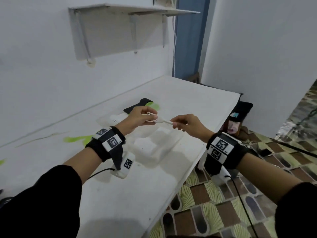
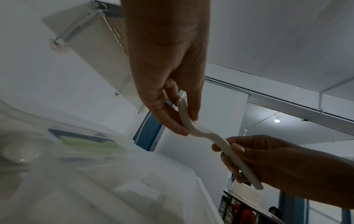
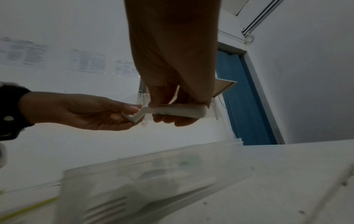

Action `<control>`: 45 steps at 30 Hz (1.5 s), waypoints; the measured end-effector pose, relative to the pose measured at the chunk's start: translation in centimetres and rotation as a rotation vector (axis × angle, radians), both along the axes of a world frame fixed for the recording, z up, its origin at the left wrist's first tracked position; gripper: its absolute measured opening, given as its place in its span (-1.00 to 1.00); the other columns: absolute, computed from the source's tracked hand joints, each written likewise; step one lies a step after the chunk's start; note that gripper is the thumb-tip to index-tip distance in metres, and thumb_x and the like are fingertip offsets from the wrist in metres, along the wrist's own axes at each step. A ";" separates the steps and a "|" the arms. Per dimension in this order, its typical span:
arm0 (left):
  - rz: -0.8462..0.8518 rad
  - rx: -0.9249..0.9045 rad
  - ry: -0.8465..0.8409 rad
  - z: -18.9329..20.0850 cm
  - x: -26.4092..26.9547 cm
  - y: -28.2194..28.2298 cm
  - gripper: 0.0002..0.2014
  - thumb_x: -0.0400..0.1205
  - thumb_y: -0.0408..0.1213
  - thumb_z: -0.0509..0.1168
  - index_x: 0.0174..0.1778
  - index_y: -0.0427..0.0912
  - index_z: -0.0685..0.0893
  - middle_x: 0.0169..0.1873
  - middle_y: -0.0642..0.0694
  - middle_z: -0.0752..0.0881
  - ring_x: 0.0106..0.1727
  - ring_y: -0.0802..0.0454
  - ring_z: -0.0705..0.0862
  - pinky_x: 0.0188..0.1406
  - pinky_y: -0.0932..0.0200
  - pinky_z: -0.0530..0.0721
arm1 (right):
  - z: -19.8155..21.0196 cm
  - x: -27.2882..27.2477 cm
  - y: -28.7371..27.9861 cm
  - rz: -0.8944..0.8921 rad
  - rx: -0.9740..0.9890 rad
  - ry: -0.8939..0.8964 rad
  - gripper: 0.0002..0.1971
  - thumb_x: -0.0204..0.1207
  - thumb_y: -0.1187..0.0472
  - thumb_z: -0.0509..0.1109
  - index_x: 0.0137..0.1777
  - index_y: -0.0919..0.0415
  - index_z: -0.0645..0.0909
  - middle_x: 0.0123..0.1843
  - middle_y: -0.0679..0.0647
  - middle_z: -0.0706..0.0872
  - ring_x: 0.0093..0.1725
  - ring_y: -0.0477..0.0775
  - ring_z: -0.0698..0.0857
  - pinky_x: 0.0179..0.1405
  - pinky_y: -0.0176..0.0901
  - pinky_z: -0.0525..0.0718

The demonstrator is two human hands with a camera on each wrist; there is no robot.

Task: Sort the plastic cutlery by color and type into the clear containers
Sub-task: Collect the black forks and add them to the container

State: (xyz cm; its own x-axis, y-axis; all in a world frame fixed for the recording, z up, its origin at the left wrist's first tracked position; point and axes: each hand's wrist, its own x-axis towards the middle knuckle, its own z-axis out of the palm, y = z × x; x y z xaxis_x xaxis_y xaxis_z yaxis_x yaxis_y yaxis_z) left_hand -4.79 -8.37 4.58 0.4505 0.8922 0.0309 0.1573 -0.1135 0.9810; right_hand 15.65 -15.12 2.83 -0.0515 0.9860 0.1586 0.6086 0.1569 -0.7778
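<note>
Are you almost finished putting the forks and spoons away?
Not yet, by the look of it. Some white cutlery already lies in the clear container, though it is too blurred to count. Right now the left hand and right hand both hold one white fork above it. Green and black pieces still wait on the table behind.

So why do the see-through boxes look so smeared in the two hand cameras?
Left wrist view: the clear plastic container sits close to the lens, out of focus. Right wrist view: it is blurred too, while the white plastic fork stays sharp. Head view: evenly lit, edges bowed.
</note>
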 end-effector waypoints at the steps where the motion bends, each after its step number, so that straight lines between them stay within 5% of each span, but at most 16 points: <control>1: 0.015 -0.010 0.002 -0.1 0.1 0.6 -0.91 0.53 -0.52 0.38 -0.15 -0.27 0.65 -0.20 -0.16 0.65 -0.21 0.07 0.71 -0.07 0.20 0.77 | -0.1 0.3 1.0 0.025 -0.004 -0.012 -0.86 0.57 0.33 0.34 0.04 0.21 0.71 -0.31 -0.11 0.68 -0.43 -0.34 0.54 -0.32 -0.55 0.46; 7: 0.121 -0.018 0.081 -1.2 -0.3 2.4 -0.89 0.48 -0.54 0.43 -0.22 -0.29 0.64 -0.18 -0.12 0.63 -0.27 0.10 0.71 -0.14 0.25 0.77 | -0.3 1.0 5.8 0.186 0.033 -0.091 -0.84 0.50 0.29 0.44 0.05 0.27 0.73 -0.22 -0.03 0.71 -0.34 -0.46 0.59 -0.18 -0.63 0.45; 12: 0.193 0.090 0.298 -2.0 -1.1 2.4 -0.85 0.48 -0.45 0.46 -0.10 -0.16 0.70 -0.17 0.00 0.67 -0.36 0.29 0.67 -0.27 0.46 0.60 | -0.7 1.0 9.8 0.337 0.011 -0.182 -0.84 0.45 0.28 0.48 0.02 0.23 0.76 -0.19 -0.06 0.70 -0.23 -0.17 0.58 -0.18 -0.59 0.44; 15: 0.253 0.143 0.419 -2.7 -1.0 2.2 -0.78 0.46 -0.41 0.49 -0.03 -0.11 0.71 -0.17 0.00 0.65 -0.37 0.37 0.62 -0.19 0.52 0.55 | -1.0 0.9 11.6 0.480 0.042 -0.268 -0.82 0.46 0.30 0.46 0.05 0.22 0.75 -0.11 -0.05 0.72 -0.22 -0.22 0.57 -0.19 -0.57 0.42; 20: 0.401 0.277 0.486 -3.9 0.4 1.1 -0.74 0.41 -0.51 0.49 -0.03 -0.17 0.76 -0.28 0.05 0.61 -0.29 0.39 0.62 -0.22 0.58 0.53 | -2.7 1.2 13.8 0.653 0.145 -0.377 -0.74 0.50 0.41 0.37 0.16 0.23 0.71 0.11 0.08 0.76 0.09 0.04 0.67 -0.06 -0.44 0.39; 23: 0.529 0.331 0.429 -4.4 1.9 0.2 -0.75 0.41 -0.57 0.45 -0.04 -0.24 0.75 -0.25 0.05 0.60 -0.27 0.36 0.62 -0.25 0.52 0.57 | -3.7 1.7 14.7 0.697 0.151 -0.356 -0.74 0.49 0.42 0.38 0.14 0.24 0.71 0.09 0.07 0.76 0.04 0.01 0.68 -0.03 -0.39 0.45; 28: 0.839 0.308 0.281 -4.6 4.3 -0.6 -0.72 0.44 -0.48 0.46 0.00 -0.12 0.66 -0.15 -0.01 0.67 -0.27 0.40 0.61 -0.21 0.53 0.53 | -3.8 2.2 15.3 0.744 0.127 -0.169 -0.79 0.40 0.49 0.43 0.01 0.30 0.72 -0.13 0.02 0.72 -0.14 0.01 0.65 -0.03 -0.06 0.66; 31: 0.947 0.161 0.119 -4.1 5.1 -0.7 -0.64 0.44 -0.37 0.51 0.11 -0.13 0.58 -0.01 -0.08 0.69 -0.13 0.25 0.69 -0.04 0.27 0.66 | -2.8 1.7 15.3 0.750 0.087 -0.045 -0.78 0.39 0.50 0.45 0.03 0.35 0.71 -0.04 0.17 0.74 -0.19 0.06 0.68 -0.04 -0.13 0.67; 33: 0.902 0.026 0.027 -3.6 5.5 -0.8 -0.60 0.47 -0.35 0.49 0.19 -0.18 0.54 0.01 -0.08 0.69 -0.07 0.11 0.71 -0.04 0.19 0.71 | -1.8 1.2 14.9 0.757 0.047 0.061 -0.79 0.39 0.47 0.47 0.01 0.28 0.67 -0.09 0.14 0.71 -0.22 0.05 0.67 -0.09 -0.14 0.69; 37: 0.749 -0.047 0.027 -3.7 5.7 -1.1 -0.68 0.43 -0.56 0.45 0.08 -0.27 0.65 -0.13 -0.12 0.75 -0.17 0.15 0.74 -0.03 0.26 0.72 | -0.2 0.6 14.3 0.749 -0.222 0.422 -0.67 0.41 0.52 0.43 -0.04 0.12 0.46 -0.19 0.10 0.59 -0.27 0.03 0.66 -0.24 -0.24 0.77; 40: 0.747 -0.045 0.072 -3.7 5.3 -1.0 -0.80 0.43 -0.52 0.47 -0.10 -0.17 0.74 -0.28 0.01 0.80 -0.18 0.15 0.74 0.00 0.21 0.72 | 0.2 0.6 14.2 0.787 -0.265 0.438 -0.57 0.39 0.52 0.46 -0.03 0.00 0.39 -0.17 0.13 0.60 -0.23 0.09 0.67 -0.16 -0.20 0.75; 45: 0.625 -0.101 0.141 -3.3 6.3 -0.3 -0.70 0.46 -0.49 0.47 0.10 -0.26 0.69 -0.28 -0.03 0.79 -0.25 0.18 0.75 -0.14 0.33 0.70 | -0.5 1.7 14.7 0.709 -0.325 0.537 -0.59 0.39 0.55 0.45 0.02 0.11 0.37 -0.21 0.13 0.62 -0.25 0.01 0.68 -0.19 -0.24 0.77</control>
